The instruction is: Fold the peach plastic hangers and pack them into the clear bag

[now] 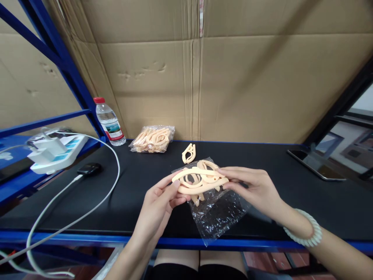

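Observation:
A cream folding plastic hanger (201, 186) is held between both hands, above an opened clear plastic bag (218, 217). The fingers and thumb of my left hand (163, 198) close on its left end. My right hand (250, 186) pinches the right end. More cream hanger pieces (208, 164) show behind and below the held one, on the bag. Behind the hands, a single folded hanger (189, 153) lies on the black tabletop (140, 171).
A clear bag of cream hangers (154, 139) lies at the back beside a red-capped water bottle (110, 122). On the left are a white power strip (62, 153), a black charger (89, 168) and a looping white cable (116, 175). A phone (316, 165) lies at right.

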A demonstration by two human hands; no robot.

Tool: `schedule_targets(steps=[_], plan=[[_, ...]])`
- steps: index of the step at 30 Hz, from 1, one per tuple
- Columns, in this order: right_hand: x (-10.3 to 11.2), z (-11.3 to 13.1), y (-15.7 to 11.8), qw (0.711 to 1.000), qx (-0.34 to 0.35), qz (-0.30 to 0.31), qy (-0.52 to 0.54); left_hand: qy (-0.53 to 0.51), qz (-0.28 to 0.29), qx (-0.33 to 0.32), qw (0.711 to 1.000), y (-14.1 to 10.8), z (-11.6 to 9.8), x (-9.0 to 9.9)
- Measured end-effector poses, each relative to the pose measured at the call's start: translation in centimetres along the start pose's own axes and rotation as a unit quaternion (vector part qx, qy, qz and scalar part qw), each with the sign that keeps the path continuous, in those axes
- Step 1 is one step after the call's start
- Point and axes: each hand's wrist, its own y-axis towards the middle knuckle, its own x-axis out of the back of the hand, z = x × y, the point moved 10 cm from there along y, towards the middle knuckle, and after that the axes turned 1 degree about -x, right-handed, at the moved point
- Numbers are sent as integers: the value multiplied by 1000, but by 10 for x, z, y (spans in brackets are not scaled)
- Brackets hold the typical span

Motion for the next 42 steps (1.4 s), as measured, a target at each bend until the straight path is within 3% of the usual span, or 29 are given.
schedule_targets(steps=[5, 10, 15, 21, 27, 32, 37, 42], plan=[[-2, 37, -26, 956, 222, 42, -190, -17, 31, 62, 997, -2, 7, -6], [-1, 61, -44, 915, 292, 90, -263, -27, 61, 122, 990, -5, 16, -16], [-1, 78, -58, 896, 300, 116, -308, -37, 78, 161, 983, -5, 27, -25], [0, 85, -68, 876, 319, 126, -340, -36, 85, 163, 982, -4, 31, -34], [6, 88, -66, 888, 286, 92, -347, -21, 135, 167, 976, -4, 31, -42], [2, 95, -67, 877, 312, 97, -352, 10, 158, 176, 971, -3, 30, -42], [0, 100, -64, 901, 276, 74, -327, 21, 172, 185, 968, -4, 24, -42], [-5, 103, -61, 888, 282, 76, -355, 39, 185, 190, 963, -4, 20, -42]])
